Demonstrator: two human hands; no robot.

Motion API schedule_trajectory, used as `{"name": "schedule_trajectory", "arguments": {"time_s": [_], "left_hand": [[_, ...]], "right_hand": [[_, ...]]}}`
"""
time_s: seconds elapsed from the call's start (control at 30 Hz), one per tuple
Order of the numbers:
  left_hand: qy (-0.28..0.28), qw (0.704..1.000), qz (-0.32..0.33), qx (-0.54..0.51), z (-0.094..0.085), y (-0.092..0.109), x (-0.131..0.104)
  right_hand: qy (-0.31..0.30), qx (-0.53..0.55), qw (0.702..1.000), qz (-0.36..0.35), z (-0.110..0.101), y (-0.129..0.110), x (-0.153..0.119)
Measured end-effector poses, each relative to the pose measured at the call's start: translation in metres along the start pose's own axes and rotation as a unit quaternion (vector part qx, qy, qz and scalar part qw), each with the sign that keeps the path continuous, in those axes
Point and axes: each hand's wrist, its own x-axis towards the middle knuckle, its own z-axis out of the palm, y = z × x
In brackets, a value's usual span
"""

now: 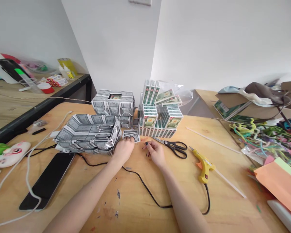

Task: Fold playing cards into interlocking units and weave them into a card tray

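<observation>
- Cards [135, 136] lie in a small loose pile on the worktop [140, 207], toward its far edge, directly under and just beyond the fingertips of your left hand [124, 148].
- Your left fingers bend down onto the pile's near side; whether they pinch a card or only press on it, you cannot tell from here.
- Your right hand [155, 152] rests just right of the cards, its fingers loosely curled, thumb and forefinger tips slightly apart; the pile sits a little beyond them, toward the left.
- Left of your left hand, toward the worktop's left edge, you have an open tray of folded cards [77, 127], with more folded pieces at its right end.
- Behind it, by the far edge, stands a second folded-card block [118, 105].
- Boxed decks [160, 119] are stacked beside that block, just past the cards.
- Black-handled scissors [176, 147] lie right of your right hand, blades toward the decks.
- Farther toward the right edge rests a yellow glue gun [204, 168].
- A phone [48, 181] lies toward the near left corner.
</observation>
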Motion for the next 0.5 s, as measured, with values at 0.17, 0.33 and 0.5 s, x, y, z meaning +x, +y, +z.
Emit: {"name": "schedule_trajectory", "arguments": {"time_s": [0.17, 0.33, 0.5], "left_hand": [[0.016, 0.998, -0.023, -0.058, 0.003, -0.007, -0.004], [0.025, 0.995, -0.014, -0.095, 0.004, -0.005, 0.002], [-0.029, 0.999, -0.007, -0.039, -0.007, 0.001, 0.009]], "right_hand": [[0.010, 0.003, 1.000, -0.001, 0.001, -0.001, -0.001], [0.004, -0.004, 1.000, 0.000, 0.001, -0.001, -0.002], [-0.003, -0.005, 1.000, -0.006, 0.001, -0.001, -0.001]]}}
